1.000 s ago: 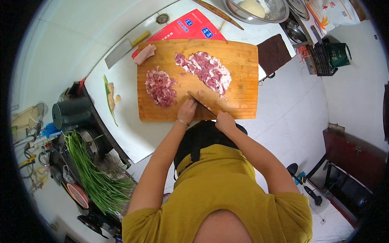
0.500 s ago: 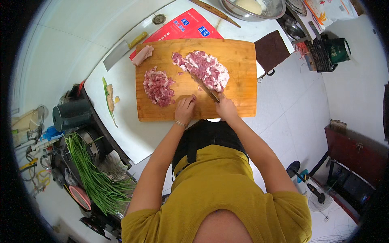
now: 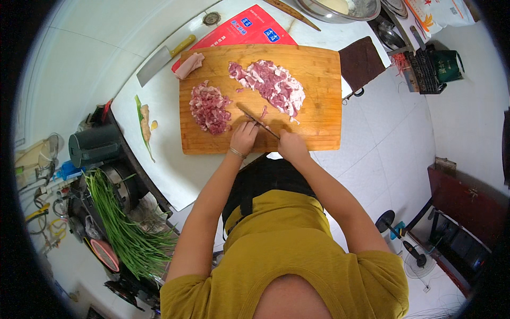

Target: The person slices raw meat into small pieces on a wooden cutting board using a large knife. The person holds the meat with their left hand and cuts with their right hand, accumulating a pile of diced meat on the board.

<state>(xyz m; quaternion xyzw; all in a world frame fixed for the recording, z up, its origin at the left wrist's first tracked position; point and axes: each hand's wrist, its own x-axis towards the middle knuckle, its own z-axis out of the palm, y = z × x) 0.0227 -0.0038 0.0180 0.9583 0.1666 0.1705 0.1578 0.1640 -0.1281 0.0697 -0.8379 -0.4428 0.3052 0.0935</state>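
A knife (image 3: 248, 113) lies edge-down and slanted across the wooden cutting board (image 3: 321, 80). My right hand (image 3: 292, 144) is closed around its handle near the front edge. Close against the blade, my left hand (image 3: 244, 139) has its fingers curled on a small piece of raw meat, mostly hidden under the fingertips. A thin strip of meat (image 3: 264, 111) rests just beyond the blade. Farther back lies a heap of sliced meat (image 3: 277, 87), red with white fat. To the left sits a pile of diced meat (image 3: 209, 109), and a pale slab (image 3: 190, 66) is at the back left corner.
Left of the board, a cleaver (image 3: 159, 61) with a yellow handle, ginger (image 3: 145, 119) and a green onion (image 3: 139, 127) lie on the white table. Behind are a red sheet (image 3: 249, 29), a wooden stick (image 3: 292, 13) and a metal bowl (image 3: 340, 16). Green stalks (image 3: 122, 228) lie at lower left.
The knife has moved from the edge of the sliced heap toward me and left, up against my left fingers. My left hand stays nearly in place; the view has shifted slightly.
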